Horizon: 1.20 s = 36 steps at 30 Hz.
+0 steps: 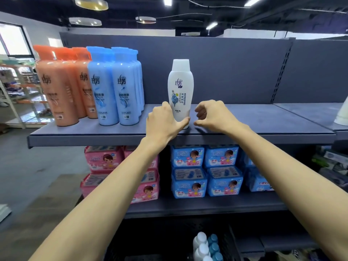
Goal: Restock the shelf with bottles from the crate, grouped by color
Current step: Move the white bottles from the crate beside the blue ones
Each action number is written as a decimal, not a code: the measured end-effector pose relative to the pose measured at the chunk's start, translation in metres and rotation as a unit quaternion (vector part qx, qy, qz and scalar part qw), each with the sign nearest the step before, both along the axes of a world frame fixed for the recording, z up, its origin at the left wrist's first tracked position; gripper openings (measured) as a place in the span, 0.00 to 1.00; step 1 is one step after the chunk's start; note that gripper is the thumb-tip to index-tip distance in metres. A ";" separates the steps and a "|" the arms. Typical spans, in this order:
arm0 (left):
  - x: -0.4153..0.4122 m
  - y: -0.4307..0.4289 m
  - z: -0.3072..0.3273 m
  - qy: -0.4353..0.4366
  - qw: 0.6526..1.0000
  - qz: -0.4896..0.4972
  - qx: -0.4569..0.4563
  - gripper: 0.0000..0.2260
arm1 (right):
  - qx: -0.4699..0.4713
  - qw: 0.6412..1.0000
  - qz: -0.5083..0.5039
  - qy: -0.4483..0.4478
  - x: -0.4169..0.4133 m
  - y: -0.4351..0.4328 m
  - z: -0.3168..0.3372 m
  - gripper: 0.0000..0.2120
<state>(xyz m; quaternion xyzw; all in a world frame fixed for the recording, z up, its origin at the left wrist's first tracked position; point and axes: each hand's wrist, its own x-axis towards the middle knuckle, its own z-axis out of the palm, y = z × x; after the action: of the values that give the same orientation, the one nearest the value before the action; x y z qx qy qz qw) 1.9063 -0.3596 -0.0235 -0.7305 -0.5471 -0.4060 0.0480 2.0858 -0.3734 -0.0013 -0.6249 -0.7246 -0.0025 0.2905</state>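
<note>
While it is standing upright on the grey metal shelf (254, 119), the white plastic bottle (180, 85) is being gripped near its base by the left hand (162, 122). The right hand (212, 115) is being held just beside it, loosely curled and grasping nothing. Below, white-capped and blue-capped bottles (206, 245) are being kept in the dark crate (228, 242).

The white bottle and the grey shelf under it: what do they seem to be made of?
White bottle: likely plastic, opaque and slightly glossy, judging by the soft highlights on its moulded body and cap. Grey shelf: probably painted or coated metal with a matte finish, given its thin folded front edge and slotted back upright, though the look alone cannot confirm it.
</note>
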 end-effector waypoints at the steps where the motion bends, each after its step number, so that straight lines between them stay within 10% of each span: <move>1: 0.002 -0.002 0.000 -0.007 1.000 0.006 -0.008 0.27 | 0.006 1.000 -0.003 -0.014 0.002 0.001 0.001 0.19; 36: 0.007 0.063 0.017 -0.138 0.977 0.106 -0.127 0.22 | -0.011 0.999 0.027 -0.037 0.019 0.071 0.020 0.14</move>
<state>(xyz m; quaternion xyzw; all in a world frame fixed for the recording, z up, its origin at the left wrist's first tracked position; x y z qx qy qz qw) 1.9133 -0.2965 -0.0067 -0.6056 -0.6696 -0.4227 -0.0786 2.1044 -0.3023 0.0188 -0.6075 -0.7517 -0.0098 0.2564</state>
